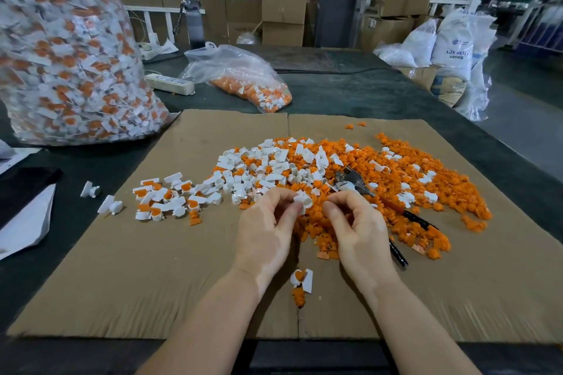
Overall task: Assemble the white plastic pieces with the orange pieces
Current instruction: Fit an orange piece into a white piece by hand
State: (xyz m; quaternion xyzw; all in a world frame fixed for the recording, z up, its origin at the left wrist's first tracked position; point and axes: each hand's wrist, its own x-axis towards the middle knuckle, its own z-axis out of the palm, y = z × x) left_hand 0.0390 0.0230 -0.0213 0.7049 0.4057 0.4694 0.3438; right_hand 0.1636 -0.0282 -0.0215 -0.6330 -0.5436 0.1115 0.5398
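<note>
While left hand [268, 231] pinches white piece [302, 200] | right hand [356, 228] curled, contents unclear

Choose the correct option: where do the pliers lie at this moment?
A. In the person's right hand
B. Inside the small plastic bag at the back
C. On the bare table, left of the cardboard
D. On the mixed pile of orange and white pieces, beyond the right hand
D: the pliers rest on the pile of pieces, just beyond the right hand, which does not touch them.
</note>
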